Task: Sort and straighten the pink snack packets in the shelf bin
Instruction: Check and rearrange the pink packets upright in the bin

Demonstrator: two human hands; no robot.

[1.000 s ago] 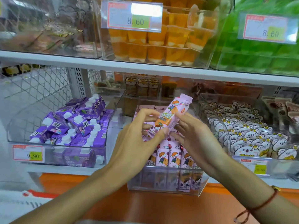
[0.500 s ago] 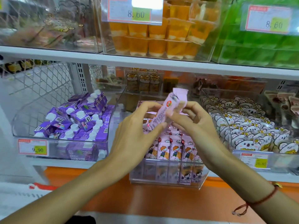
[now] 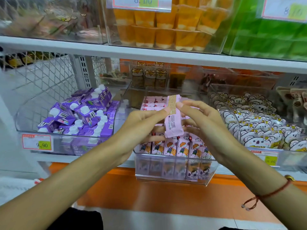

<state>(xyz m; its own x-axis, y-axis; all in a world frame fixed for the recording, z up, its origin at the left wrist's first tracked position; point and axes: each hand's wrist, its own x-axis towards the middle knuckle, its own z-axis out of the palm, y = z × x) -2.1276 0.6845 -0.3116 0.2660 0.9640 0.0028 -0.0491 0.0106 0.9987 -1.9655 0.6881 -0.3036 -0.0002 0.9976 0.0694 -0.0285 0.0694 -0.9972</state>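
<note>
One pink snack packet (image 3: pixel 172 120) stands nearly upright in the air above the clear shelf bin (image 3: pixel 172 173), its printed back side facing me. My left hand (image 3: pixel 142 125) pinches its left edge near the top. My right hand (image 3: pixel 202 122) pinches its upper right edge, thumb and forefinger on the wrapper. Below, a row of pink packets (image 3: pixel 174 146) with a cartoon child stands upright at the bin's front. More pink packets (image 3: pixel 152 103) lie flat toward the back of the bin.
A clear bin of purple drink cartons (image 3: pixel 79 117) sits to the left. A bin of white koala-print packets (image 3: pixel 259 123) sits to the right. The shelf above carries orange jelly cups (image 3: pixel 166 30) and green packs (image 3: pixel 269 37). An orange ledge (image 3: pixel 149 193) runs below the bins.
The held packet has been turned from tilted with its cartoon front showing to nearly upright with its printed back facing me. Both hands have lowered slightly toward the bin.
</note>
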